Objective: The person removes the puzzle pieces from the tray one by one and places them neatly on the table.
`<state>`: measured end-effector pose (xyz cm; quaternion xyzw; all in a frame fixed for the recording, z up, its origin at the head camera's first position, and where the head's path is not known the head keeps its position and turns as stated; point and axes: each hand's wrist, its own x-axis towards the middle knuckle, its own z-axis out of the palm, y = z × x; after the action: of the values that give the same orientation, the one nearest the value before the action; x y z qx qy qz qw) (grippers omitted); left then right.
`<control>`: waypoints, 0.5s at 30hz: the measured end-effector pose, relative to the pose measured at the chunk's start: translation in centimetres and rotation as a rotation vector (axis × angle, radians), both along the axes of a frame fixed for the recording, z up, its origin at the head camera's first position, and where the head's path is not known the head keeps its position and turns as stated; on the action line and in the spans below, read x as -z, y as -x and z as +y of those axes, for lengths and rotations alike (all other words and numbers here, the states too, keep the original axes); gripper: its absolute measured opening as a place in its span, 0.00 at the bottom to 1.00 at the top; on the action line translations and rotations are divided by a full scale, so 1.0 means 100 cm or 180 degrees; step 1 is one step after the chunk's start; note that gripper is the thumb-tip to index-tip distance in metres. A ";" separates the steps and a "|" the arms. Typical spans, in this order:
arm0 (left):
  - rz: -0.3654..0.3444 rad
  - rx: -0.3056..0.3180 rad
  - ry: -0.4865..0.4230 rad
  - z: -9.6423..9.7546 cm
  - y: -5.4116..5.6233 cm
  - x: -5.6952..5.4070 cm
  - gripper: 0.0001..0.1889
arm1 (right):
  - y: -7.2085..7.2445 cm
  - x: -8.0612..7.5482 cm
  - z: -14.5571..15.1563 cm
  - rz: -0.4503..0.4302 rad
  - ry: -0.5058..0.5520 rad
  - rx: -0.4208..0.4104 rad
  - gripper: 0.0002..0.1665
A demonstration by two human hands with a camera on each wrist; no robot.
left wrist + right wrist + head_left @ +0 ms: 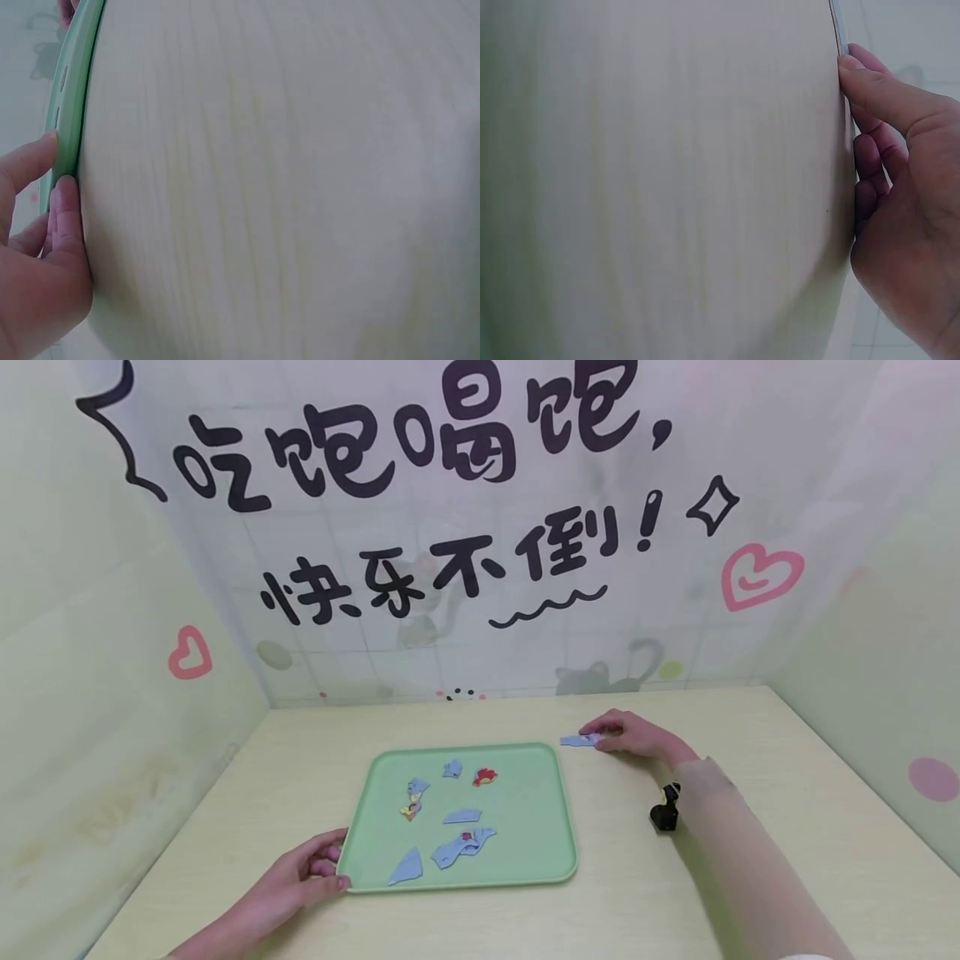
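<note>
pale walls [480, 664] rise around a wood-grain table [637, 877], big black lettering [442, 572] across the back, a pink heart [761, 577] over to the right, and down on the tabletop we have a green tray [528, 827] with both hands at work around it! left hand [303, 870] is on the tray's near left corner, thumb at the rim, fingers against the outer side, a narrow grip on that edge. and over beyond the far right corner, right hand [633, 732] has thumb and fingers pinched on a light blue piece [574, 741], just outside the tray; whether it's lifted or touching the table, cannot tell from here.

inside the tray, the spread: a small blue scrap [452, 768] near the far side, a red piece [486, 776] beside it, a blue and yellow bit [414, 797] to the left, a plain blue strip [462, 816] near the middle, a longer blue shape with a red mark [463, 846] below that, and a blue triangle [407, 866] near the front edge.

so how far along? early going, by my judgement: most pieces sit apart, no whole picture showing, one piece outside the tray. the longer shape may be two joined, too small to call!
</note>
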<state>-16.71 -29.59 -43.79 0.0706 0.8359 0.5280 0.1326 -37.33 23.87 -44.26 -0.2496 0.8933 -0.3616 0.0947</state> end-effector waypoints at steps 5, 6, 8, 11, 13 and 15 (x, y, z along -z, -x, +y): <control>-0.0049 0.0000 -0.0030 -0.001 0.001 0.000 0.42 | 0.000 0.000 0.000 0.0004 0.0007 0.0012 0.20; -0.0056 -0.0005 -0.0030 -0.001 0.001 0.000 0.42 | -0.001 -0.001 0.000 0.0004 0.0012 0.0014 0.20; -0.0066 -0.0011 -0.0027 -0.001 0.001 0.001 0.42 | -0.001 -0.001 0.000 0.0007 0.0005 0.0014 0.20; -0.0071 -0.0021 -0.0015 -0.001 0.001 0.001 0.42 | -0.001 -0.002 -0.001 0.0001 -0.0004 0.0020 0.20; -0.0072 -0.0023 -0.0016 -0.001 0.001 0.001 0.42 | -0.002 -0.003 -0.002 0.0017 -0.0009 0.0012 0.20; -0.0071 -0.0025 -0.0017 -0.001 0.001 0.001 0.42 | -0.002 -0.003 -0.002 0.0025 0.0005 -0.0005 0.20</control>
<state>-16.83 -29.70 -43.93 0.0618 0.8332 0.5315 0.1396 -37.13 23.68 -43.95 -0.2519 0.8932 -0.3613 0.0913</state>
